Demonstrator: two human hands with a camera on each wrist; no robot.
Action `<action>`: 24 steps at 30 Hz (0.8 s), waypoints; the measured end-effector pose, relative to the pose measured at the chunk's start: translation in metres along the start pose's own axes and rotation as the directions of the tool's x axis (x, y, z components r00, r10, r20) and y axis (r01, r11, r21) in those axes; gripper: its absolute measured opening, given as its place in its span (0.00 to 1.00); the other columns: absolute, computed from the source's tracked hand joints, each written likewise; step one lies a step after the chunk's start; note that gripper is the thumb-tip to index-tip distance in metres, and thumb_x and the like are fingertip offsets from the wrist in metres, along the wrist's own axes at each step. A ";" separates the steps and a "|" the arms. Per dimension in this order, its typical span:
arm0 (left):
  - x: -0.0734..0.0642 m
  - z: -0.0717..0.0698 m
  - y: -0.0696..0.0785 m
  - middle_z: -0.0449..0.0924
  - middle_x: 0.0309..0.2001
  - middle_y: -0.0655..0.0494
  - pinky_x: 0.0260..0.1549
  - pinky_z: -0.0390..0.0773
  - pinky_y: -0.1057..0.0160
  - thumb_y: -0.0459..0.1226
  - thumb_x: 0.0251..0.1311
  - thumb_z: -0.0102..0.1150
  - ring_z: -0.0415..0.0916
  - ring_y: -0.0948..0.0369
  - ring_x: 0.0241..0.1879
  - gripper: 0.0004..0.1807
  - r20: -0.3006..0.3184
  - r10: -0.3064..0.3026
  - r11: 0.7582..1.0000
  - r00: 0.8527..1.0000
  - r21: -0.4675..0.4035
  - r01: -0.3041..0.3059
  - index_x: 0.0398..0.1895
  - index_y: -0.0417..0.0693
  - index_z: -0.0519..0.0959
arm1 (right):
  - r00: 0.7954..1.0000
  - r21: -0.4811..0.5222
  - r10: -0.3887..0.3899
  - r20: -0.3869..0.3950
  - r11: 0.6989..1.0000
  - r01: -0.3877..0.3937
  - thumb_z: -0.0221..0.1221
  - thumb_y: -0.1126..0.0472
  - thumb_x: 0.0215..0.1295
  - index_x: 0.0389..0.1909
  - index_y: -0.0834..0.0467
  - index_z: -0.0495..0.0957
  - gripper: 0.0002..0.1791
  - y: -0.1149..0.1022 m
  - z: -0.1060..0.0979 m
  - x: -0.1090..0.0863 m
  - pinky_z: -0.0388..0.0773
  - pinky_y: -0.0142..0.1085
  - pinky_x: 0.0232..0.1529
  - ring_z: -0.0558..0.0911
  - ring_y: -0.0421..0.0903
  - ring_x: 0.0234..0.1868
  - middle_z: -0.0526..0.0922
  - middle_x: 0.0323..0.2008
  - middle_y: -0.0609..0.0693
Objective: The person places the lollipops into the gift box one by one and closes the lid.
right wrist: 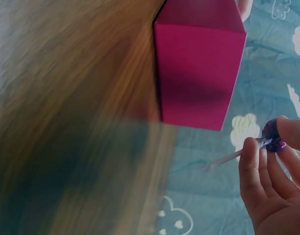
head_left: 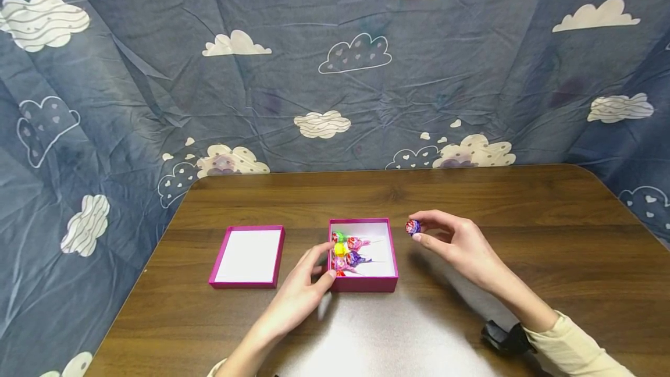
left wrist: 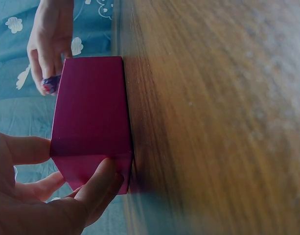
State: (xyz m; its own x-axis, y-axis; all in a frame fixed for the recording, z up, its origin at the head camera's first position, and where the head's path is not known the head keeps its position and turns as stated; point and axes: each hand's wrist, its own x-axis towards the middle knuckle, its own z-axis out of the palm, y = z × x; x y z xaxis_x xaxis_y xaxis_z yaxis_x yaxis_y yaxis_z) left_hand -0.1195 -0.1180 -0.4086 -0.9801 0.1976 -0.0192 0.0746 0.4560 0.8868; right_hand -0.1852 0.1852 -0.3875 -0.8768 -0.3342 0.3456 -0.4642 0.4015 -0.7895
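Observation:
In the head view, a pink box (head_left: 364, 284) with a white inside stands lidless on the table. Several wrapped lollipops (head_left: 355, 259) lie at its left side, green, yellow, pink, purple and red. My left hand (head_left: 303, 284) holds the box at its left end; in the left wrist view, bent fingers (left wrist: 98, 186) press the end wall, and the thumb is at the top corner. Right of the box, my right hand (head_left: 463, 246) pinches a purple-and-red wrapped lollipop (head_left: 413, 227) between thumb and fingers, up off the table. Its white stick (right wrist: 225, 159) shows in the right wrist view.
The box's pink-rimmed lid (head_left: 248, 256) lies with its white inside up on the left of the brown wooden table (head_left: 157, 307). Behind the table hangs a blue cloth (head_left: 293, 92) with a cloud pattern. A black strap device (head_left: 505, 337) sits at the right wrist.

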 end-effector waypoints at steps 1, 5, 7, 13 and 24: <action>0.000 0.000 0.000 0.65 0.68 0.57 0.54 0.70 0.40 0.39 0.68 0.55 0.70 0.46 0.59 0.27 0.000 -0.001 1.000 1.000 -0.001 0.001 0.71 0.59 0.66 | 1.000 0.020 -0.008 0.002 1.000 0.008 0.66 0.65 0.63 0.50 0.55 0.81 0.14 -0.001 0.001 0.001 0.80 0.32 0.44 0.84 0.42 0.44 0.85 0.42 0.44; 0.000 0.000 -0.001 0.65 0.68 0.56 0.54 0.70 0.40 0.39 0.68 0.54 0.70 0.46 0.59 0.28 -0.001 0.000 1.000 1.000 -0.002 0.000 0.71 0.58 0.66 | 0.999 0.103 -0.035 0.011 0.994 0.034 0.65 0.68 0.63 0.50 0.57 0.81 0.15 -0.006 0.007 0.002 0.80 0.34 0.46 0.84 0.44 0.46 0.84 0.44 0.47; 0.000 0.000 -0.001 0.65 0.68 0.57 0.54 0.70 0.40 0.40 0.69 0.54 0.70 0.46 0.59 0.28 -0.001 0.000 1.000 1.000 -0.001 0.000 0.71 0.58 0.66 | 0.999 0.132 -0.050 0.018 0.990 0.047 0.64 0.68 0.63 0.50 0.58 0.80 0.15 -0.008 0.010 0.003 0.80 0.34 0.46 0.84 0.45 0.46 0.84 0.45 0.49; -0.001 0.001 -0.001 0.65 0.68 0.57 0.53 0.71 0.40 0.40 0.69 0.54 0.70 0.46 0.60 0.28 -0.002 0.000 1.000 1.000 0.003 0.000 0.71 0.59 0.66 | 0.995 0.145 -0.090 0.035 0.986 0.084 0.64 0.68 0.63 0.51 0.59 0.80 0.15 -0.015 0.019 0.004 0.80 0.33 0.44 0.84 0.45 0.44 0.84 0.45 0.50; 0.000 0.001 -0.003 0.64 0.69 0.56 0.54 0.70 0.40 0.40 0.69 0.54 0.70 0.45 0.60 0.28 0.000 0.007 1.000 1.000 0.007 -0.007 0.71 0.59 0.65 | 0.991 0.252 -0.118 0.064 0.963 0.098 0.64 0.70 0.63 0.51 0.59 0.79 0.16 -0.022 0.038 0.006 0.81 0.35 0.44 0.83 0.47 0.43 0.83 0.45 0.50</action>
State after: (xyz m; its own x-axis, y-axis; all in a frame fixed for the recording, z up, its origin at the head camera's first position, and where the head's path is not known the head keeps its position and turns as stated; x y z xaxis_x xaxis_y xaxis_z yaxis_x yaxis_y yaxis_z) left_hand -0.1200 -0.1189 -0.4117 -0.9796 0.2006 -0.0130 0.0827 0.4610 0.8836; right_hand -0.1753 0.1422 -0.3870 -0.8063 -0.4328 0.4031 -0.5015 0.1390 -0.8539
